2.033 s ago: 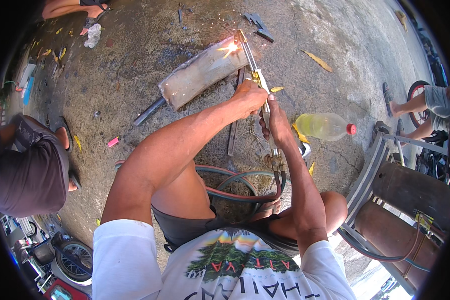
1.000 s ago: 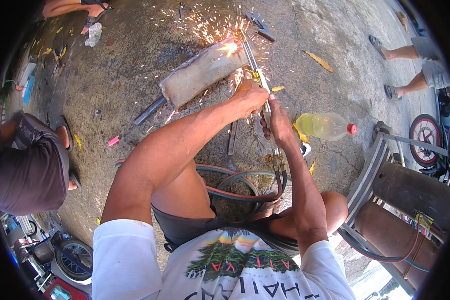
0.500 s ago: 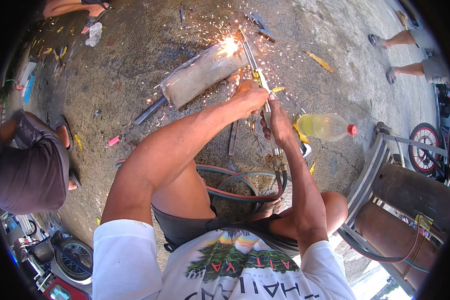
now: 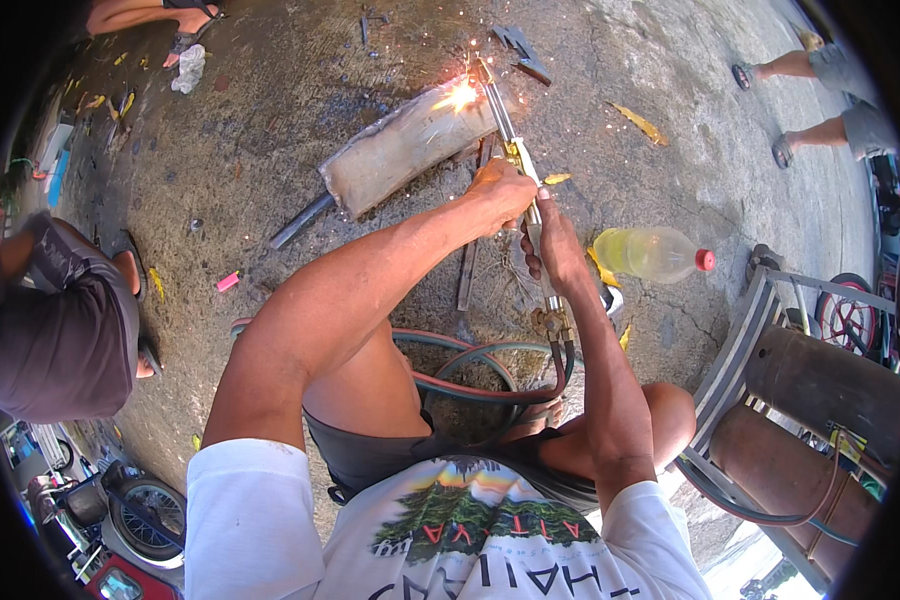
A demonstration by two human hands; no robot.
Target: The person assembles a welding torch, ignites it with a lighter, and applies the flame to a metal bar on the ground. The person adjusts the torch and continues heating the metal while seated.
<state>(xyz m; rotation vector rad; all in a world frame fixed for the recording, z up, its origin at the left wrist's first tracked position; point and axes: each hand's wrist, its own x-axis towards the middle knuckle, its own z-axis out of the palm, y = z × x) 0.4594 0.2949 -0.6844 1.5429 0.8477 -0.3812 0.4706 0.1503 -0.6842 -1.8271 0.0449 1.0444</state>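
Observation:
My left hand [image 4: 502, 195] is closed on the shaft of a metal cutting torch [image 4: 520, 155]. Just below and to the right, my right hand [image 4: 555, 245] grips the torch handle. The torch tip is at the upper right end of a pale grey metal slab [image 4: 390, 155], where a bright glow and small sparks [image 4: 460, 95] show. A dark bar [image 4: 300, 218] sticks out from the slab's lower left end, and a thin flat strip [image 4: 466, 275] lies below it. Red and blue hoses [image 4: 445, 385] run from the handle and loop on the ground around my legs.
A plastic bottle [image 4: 640, 252] lies right of my hands. A metal cart holds two cylinders [image 4: 780, 460] at right. Other people are at left [image 4: 60, 330], top left [image 4: 185, 30] and top right [image 4: 820, 135]. A motorcycle [image 4: 140, 510] stands lower left. Dark angled scrap [image 4: 520, 55] lies beyond the slab.
Sparks sprayed widely one and half a second ago and are fewer now. The person's legs at right have moved toward the top of the view. My hands stay in place on the torch.

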